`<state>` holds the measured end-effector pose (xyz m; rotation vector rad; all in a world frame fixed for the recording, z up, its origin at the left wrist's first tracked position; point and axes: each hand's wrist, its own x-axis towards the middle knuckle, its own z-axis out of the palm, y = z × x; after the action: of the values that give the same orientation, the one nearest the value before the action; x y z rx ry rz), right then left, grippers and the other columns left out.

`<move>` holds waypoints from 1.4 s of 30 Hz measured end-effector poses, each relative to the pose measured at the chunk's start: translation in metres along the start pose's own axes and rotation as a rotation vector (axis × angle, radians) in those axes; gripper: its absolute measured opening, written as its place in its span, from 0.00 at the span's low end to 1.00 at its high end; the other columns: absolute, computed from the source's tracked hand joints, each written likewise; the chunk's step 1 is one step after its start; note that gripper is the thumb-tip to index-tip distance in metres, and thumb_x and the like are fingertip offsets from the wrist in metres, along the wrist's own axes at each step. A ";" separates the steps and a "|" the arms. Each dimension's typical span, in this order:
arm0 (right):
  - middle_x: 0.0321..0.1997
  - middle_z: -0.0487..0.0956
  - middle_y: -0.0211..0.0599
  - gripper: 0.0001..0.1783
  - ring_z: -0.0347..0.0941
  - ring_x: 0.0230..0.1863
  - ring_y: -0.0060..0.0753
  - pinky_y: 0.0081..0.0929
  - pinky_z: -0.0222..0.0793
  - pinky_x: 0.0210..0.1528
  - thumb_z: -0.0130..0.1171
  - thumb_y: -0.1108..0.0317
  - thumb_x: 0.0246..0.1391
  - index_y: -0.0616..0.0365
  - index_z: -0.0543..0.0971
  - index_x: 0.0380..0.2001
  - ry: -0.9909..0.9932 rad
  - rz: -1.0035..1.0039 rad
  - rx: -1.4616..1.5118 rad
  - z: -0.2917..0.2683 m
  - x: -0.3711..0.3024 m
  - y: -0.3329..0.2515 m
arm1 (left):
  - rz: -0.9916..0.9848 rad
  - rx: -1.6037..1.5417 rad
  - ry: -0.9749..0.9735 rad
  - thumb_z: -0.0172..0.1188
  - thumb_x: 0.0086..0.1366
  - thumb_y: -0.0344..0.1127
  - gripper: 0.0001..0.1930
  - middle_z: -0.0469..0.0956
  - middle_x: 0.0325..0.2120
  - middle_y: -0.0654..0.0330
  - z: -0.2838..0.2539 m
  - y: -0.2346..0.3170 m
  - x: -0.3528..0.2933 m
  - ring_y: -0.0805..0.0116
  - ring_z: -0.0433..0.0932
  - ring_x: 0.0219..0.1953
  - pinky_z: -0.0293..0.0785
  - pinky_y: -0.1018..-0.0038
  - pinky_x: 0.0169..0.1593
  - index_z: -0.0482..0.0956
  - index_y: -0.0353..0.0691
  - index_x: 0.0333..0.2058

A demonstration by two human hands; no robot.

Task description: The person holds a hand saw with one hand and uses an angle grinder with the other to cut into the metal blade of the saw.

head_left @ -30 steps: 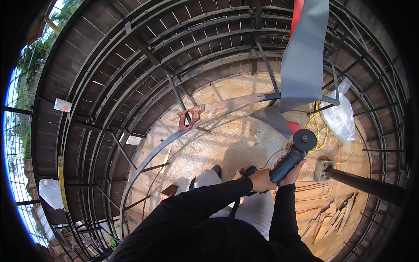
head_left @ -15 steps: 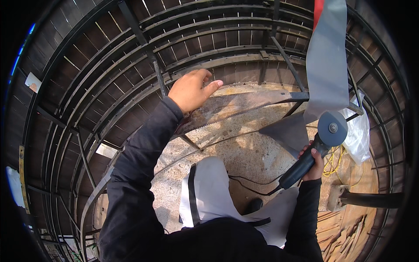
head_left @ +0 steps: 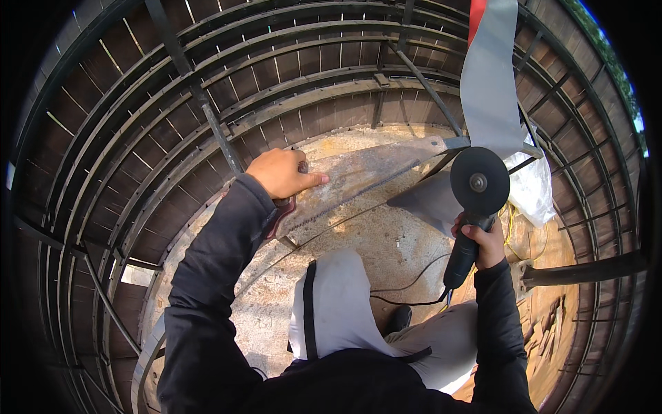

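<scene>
Head view: saw (head_left: 376,169) is gripped by left hand (head_left: 281,174) at its red-brown handle; fingers are curled over, partly hidden, thumb laid along the near end of the blade. Blade is stretched out to the right, toothed edge turned to the wearer, far end by a dark bar (head_left: 456,143). Grinder (head_left: 460,259) is held upright in right hand (head_left: 488,243), fingers closed round the body just below the disc (head_left: 479,165). Disc is seen overlapping the foot of a grey strip (head_left: 491,76); contact can't be told. Cord (head_left: 407,302) is run leftward from the grinder's lower end. Clear bag (head_left: 534,186) is seen behind, right of the disc; wood scraps (head_left: 548,324) are scattered lower right.
</scene>
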<state>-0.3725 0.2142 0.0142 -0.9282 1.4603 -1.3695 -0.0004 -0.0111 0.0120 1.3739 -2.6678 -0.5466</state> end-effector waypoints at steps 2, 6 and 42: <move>0.35 0.81 0.37 0.17 0.81 0.35 0.31 0.31 0.77 0.42 0.67 0.73 0.42 0.63 0.79 0.39 -0.029 -0.005 -0.065 0.015 0.002 -0.012 | -0.009 -0.031 -0.010 0.64 0.58 0.70 0.36 0.81 0.25 0.43 0.002 -0.005 0.002 0.42 0.83 0.32 0.77 0.56 0.40 0.83 0.34 0.31; 0.35 0.82 0.32 0.18 0.79 0.36 0.26 0.28 0.75 0.43 0.69 0.74 0.42 0.62 0.79 0.40 -0.107 0.075 -0.209 0.014 0.008 -0.005 | 0.012 -0.085 0.066 0.67 0.55 0.69 0.36 0.81 0.24 0.42 0.006 -0.006 0.003 0.44 0.83 0.32 0.77 0.56 0.38 0.83 0.32 0.32; 0.39 0.82 0.32 0.23 0.77 0.39 0.26 0.28 0.74 0.45 0.74 0.74 0.40 0.63 0.79 0.42 -0.300 0.085 -0.505 0.025 0.045 0.037 | -0.032 -0.052 -0.140 0.65 0.53 0.74 0.44 0.78 0.22 0.40 -0.001 -0.003 0.011 0.44 0.82 0.29 0.77 0.57 0.37 0.83 0.25 0.30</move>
<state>-0.3609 0.1679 -0.0276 -1.3083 1.6132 -0.7632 -0.0042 -0.0221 0.0106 1.4158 -2.7213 -0.7365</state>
